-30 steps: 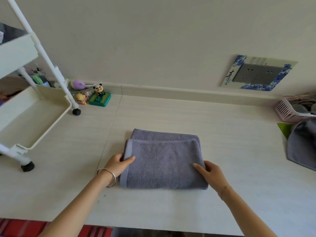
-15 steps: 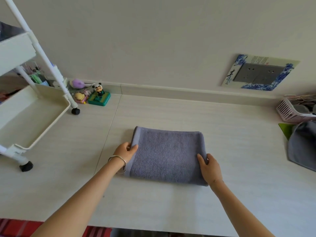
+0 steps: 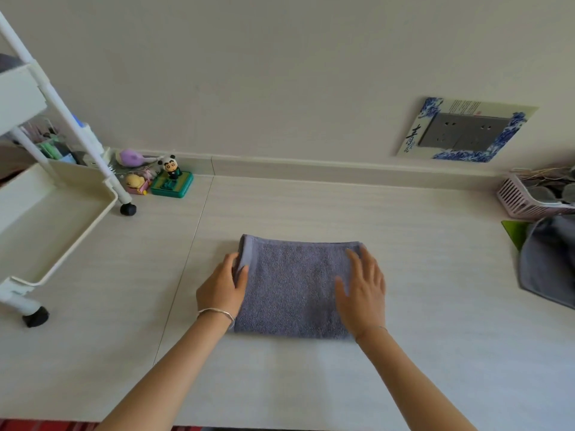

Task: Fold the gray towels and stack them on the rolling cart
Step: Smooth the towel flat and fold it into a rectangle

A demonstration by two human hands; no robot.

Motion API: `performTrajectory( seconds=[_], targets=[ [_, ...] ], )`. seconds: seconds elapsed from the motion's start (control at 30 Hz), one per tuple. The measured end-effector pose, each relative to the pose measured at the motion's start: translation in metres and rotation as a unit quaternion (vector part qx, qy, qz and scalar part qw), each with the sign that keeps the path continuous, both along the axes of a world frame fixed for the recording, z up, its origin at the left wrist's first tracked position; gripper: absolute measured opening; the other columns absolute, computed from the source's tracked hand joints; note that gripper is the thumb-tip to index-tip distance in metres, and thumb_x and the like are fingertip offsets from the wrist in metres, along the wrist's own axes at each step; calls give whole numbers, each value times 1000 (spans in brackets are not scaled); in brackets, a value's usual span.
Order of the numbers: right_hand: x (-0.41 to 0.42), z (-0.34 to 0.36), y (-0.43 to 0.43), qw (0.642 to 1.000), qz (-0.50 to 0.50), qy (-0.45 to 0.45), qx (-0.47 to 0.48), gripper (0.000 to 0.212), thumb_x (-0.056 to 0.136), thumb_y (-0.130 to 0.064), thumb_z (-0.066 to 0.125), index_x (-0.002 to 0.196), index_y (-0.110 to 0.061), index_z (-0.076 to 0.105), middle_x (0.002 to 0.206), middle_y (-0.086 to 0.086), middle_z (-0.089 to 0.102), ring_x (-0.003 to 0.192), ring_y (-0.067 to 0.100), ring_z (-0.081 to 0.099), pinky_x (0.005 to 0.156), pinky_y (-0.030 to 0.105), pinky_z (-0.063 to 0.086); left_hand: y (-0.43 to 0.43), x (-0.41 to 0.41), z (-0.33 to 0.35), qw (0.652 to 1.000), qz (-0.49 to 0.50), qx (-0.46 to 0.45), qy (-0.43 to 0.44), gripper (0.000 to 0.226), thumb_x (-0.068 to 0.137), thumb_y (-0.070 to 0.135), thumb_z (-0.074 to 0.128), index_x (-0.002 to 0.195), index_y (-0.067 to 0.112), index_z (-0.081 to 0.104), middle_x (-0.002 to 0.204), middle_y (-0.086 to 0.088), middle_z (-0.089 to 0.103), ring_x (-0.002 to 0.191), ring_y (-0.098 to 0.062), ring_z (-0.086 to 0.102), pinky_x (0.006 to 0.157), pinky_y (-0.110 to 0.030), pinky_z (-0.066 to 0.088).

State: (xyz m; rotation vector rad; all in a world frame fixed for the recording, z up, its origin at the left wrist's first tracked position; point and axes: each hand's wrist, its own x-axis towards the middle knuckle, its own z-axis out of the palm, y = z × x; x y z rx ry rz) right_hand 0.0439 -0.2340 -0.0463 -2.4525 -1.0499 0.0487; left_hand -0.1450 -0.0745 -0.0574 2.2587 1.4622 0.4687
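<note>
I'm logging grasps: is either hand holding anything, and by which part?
The left hand pinches the folded gray towel at its left hemmed edge; the right hand only lies flat on its right side.

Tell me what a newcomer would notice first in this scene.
A folded gray towel lies in the middle of the table, the left hand gripping its left edge and the right hand flat on its right side. A white rolling cart stands at the far left, a small panda figurine by the wall beside it.
</note>
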Motion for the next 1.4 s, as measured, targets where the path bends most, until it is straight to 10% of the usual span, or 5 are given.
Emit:
performTrajectory(
  seconds=[0.2, 0.77, 1.0, 1.13, 1.4],
  targets=[
    [-36, -11, 46, 990, 105, -4, -93, 70, 85, -49, 5, 145, -27, 32, 158, 1, 14, 146, 23, 9, 116, 40, -7, -15, 37, -10, 963, -220, 119, 102, 51, 99, 44, 19, 130, 26, 55, 134, -5, 55, 130, -33, 43, 108, -47, 17],
    [15, -39, -12, 991, 8, 28, -134, 96, 60, -79, -30, 142, -30, -17, 150, -18, -17, 138, 0, -16, 115, 26, -10, -5, 47, -39, 978, -128, 24, 163, 74, 83, 71, 23, 137, 24, 42, 143, -12, 44, 134, -30, 26, 104, -50, 15],
    [18, -24, -15, 981, -17, 150, -124, 79, 88, -67, 25, 150, -29, -8, 158, -8, -10, 147, 21, 5, 118, 36, 12, -5, 35, -25, 990, -85, -23, 112, 117, 55, 86, -24, 150, 25, 6, 158, -5, 2, 145, -30, 6, 116, -41, 7],
    [32, -7, -30, 943, -117, 312, -7, 74, 93, -42, 50, 150, -18, 10, 150, 12, 29, 136, 29, 34, 109, 42, 30, -9, -2, -5, 994, -2, -55, 95, 102, 71, 83, 15, 146, 14, 25, 147, -10, 34, 129, -31, 39, 101, -36, 35],
    [31, 12, -43, 894, -118, 415, -125, 46, 88, -50, 57, 98, -4, 56, 100, 10, 61, 87, 23, 57, 79, 35, 46, -6, -28, 10, 942, -4, -319, 103, 61, 78, 61, 60, 109, 11, 49, 108, -4, 59, 102, -24, 59, 82, -29, 45]
  ],
)
